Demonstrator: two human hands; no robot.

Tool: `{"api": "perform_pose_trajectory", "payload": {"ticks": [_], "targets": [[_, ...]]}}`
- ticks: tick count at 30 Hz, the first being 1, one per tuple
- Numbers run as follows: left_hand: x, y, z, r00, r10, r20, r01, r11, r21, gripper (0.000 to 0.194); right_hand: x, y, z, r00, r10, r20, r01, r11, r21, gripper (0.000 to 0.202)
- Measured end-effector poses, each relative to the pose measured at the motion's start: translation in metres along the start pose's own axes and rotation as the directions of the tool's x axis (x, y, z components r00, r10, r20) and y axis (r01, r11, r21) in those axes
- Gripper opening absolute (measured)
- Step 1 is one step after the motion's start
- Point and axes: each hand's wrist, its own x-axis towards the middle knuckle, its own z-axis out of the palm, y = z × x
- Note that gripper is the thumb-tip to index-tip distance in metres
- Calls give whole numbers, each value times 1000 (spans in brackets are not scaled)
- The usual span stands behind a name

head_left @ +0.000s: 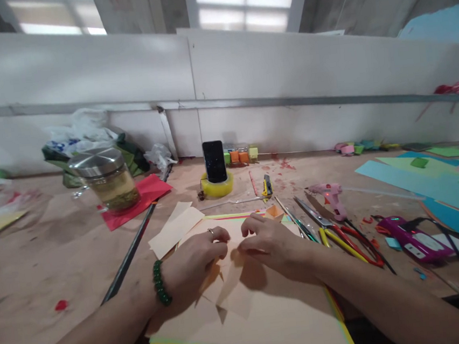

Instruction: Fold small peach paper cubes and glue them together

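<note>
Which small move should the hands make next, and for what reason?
Perhaps press the folded peach paper flatter against the paper stack: the left hand and right hand are close together at it, and its angular flaps seem raised.

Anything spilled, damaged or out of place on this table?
Red blotches mark the tabletop near the white back panel, possibly stains. Also odd: a smartphone stands upright at a yellow tape roll, apparently an improvised stand.

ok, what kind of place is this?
Looks like a papercraft worktable, maybe in a workshop: a stack of paper in front of the person, with scissors and a pink glue gun off to its right.
</note>
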Motion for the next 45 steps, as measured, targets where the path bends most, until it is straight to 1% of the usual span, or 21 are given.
{"api": "perform_pose_trajectory", "payload": {"ticks": [2,5,9,12,14,16,17,19,20,21,22,23,24,25,27,29,31,32,36,40,45], "targets": [[0,-1,-4,1000,4,3,-4,998,57,33,0,-1,-1,998,-42,46,44,998,-43,17],[1,1,-14,996,-81,-38,85,986,144,32,1,-3,-6,989,-51,139,46,998,37,18],[2,9,-21,987,-163,2,161,978,133,29,2,-3,-12,969,94,229,-136,975,177,24],[3,13,-16,989,-148,16,145,980,138,26,1,0,-8,957,169,236,-239,921,306,16],[3,13,-11,993,-114,24,109,983,147,16,1,2,0,947,218,235,-299,865,403,13],[2,11,-9,993,-105,-46,111,981,156,9,2,3,9,934,290,208,-355,815,457,16],[1,11,-10,987,-101,-121,120,979,162,12,2,3,14,928,325,184,-374,807,458,18],[-1,13,-14,952,-56,-302,108,981,160,24,3,2,20,919,371,137,-393,822,411,20],[-2,15,-17,933,-7,-359,70,984,162,28,3,1,22,916,382,122,-399,837,374,20],[-3,18,-20,927,55,-371,8,986,165,29,4,0,23,915,386,114,-401,852,336,18],[-4,22,-23,940,108,-323,-54,984,172,27,4,-1,23,916,386,105,-399,867,298,15],[-4,27,-24,966,145,-212,-106,977,185,24,4,-2,22,922,375,92,-386,885,259,13],[-4,31,-24,987,138,-85,-118,972,203,21,4,-2,21,933,354,67,-360,908,215,11],[-5,34,-24,994,103,28,-107,970,217,18,4,-2,20,949,314,34,-315,934,166,9],[-5,40,-21,980,-9,199,-40,970,241,17,3,-1,17,988,154,-7,-153,986,63,10],[-6,44,-19,954,-92,284,21,970,244,16,2,-1,14,996,-79,31,79,997,-15,16],[-6,46,-19,938,-125,322,44,968,248,16,1,-4,10,961,-253,111,261,963,-62,18],[-6,48,-20,933,-133,335,46,966,256,16,1,-7,8,945,-291,149,305,948,-84,18],[-7,53,-26,904,-173,391,56,955,291,16,2,-18,0,918,-262,299,321,932,-170,10],[-10,56,-29,884,-210,418,95,956,277,19,4,-24,-9,879,-144,454,275,932,-237,5],[-16,60,-33,862,-265,432,161,952,261,17,5,-25,-17,839,-5,544,176,949,-262,10]]}}
